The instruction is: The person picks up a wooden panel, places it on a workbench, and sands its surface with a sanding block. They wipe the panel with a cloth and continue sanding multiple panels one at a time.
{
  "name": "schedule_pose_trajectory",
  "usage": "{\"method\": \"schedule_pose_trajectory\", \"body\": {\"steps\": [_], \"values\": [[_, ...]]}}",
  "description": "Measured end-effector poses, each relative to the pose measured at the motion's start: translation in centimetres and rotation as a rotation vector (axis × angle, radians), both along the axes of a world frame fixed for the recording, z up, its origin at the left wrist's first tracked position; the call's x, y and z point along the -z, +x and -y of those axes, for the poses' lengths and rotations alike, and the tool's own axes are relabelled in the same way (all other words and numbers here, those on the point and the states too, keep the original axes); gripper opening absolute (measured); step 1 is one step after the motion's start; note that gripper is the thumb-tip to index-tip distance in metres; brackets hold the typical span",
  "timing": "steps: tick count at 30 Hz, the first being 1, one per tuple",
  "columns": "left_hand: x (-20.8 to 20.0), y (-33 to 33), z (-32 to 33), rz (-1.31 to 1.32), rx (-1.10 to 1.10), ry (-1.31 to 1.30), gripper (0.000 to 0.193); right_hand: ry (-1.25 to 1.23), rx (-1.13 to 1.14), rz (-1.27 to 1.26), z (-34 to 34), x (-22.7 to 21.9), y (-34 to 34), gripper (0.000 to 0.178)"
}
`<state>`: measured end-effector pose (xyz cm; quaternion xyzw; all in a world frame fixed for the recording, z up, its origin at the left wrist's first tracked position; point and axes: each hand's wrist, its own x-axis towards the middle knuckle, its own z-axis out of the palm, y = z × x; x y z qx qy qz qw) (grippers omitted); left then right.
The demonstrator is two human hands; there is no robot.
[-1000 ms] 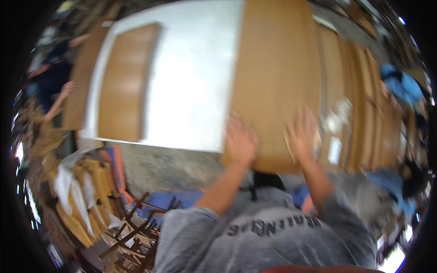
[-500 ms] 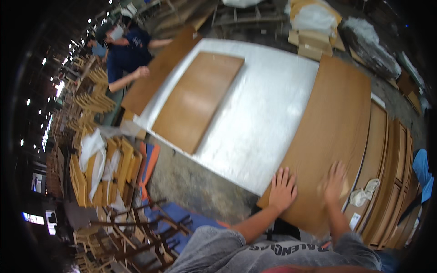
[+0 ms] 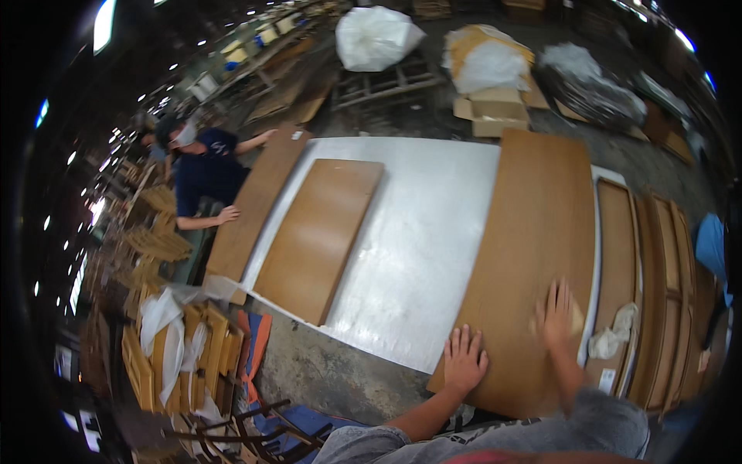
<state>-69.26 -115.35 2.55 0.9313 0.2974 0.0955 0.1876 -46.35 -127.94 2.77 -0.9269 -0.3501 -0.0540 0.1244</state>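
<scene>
A long brown wooden panel (image 3: 533, 224) lies along the right side of a pale, shiny work table. My left hand (image 3: 465, 360) rests flat on the panel's near left part, fingers spread and nothing in it. Farther right, my right hand (image 3: 556, 315) presses down on the same panel with its fingers stretched forward. Under its palm is a small tan pad (image 3: 577, 318), which juts out to the side; the rest of it is covered, so its exact kind is unclear. A smaller brown panel (image 3: 321, 236) lies on the table to the left.
Across the table (image 3: 425, 240), a person (image 3: 209, 170) in dark blue has hands on another brown panel (image 3: 259, 205). On the right, framed panels (image 3: 614, 247) carry a whitish cloth (image 3: 613, 332). Stacked wooden parts (image 3: 185, 340) and dark chair frames (image 3: 247, 433) stand at left. An opened carton (image 3: 495, 112) sits behind.
My view has tilted up, so the table sits lower in it. My right hand and the tan pad have shifted slightly over the panel. The other person's near hand now rests on their panel.
</scene>
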Motion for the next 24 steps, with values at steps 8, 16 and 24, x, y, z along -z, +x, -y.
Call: {"method": "schedule_pose_trajectory", "body": {"steps": [8, 16, 24], "values": [[-0.3, -1.8, 0.8, -0.005, -0.025, -0.058, 0.059, 0.028, -0.153, -0.101, 3.2, 1.1, -6.2, 0.079], [-1.6, 2.7, 0.1, 0.051, 0.107, 0.015, 0.06, 0.052, 0.071, 0.024, -4.5, -1.2, 11.5, 0.075], [0.3, 0.0, -0.2, -0.066, -0.028, -0.034, 0.056, -0.091, -0.437, -0.269, 3.1, 0.2, -11.8, 0.069]]}}
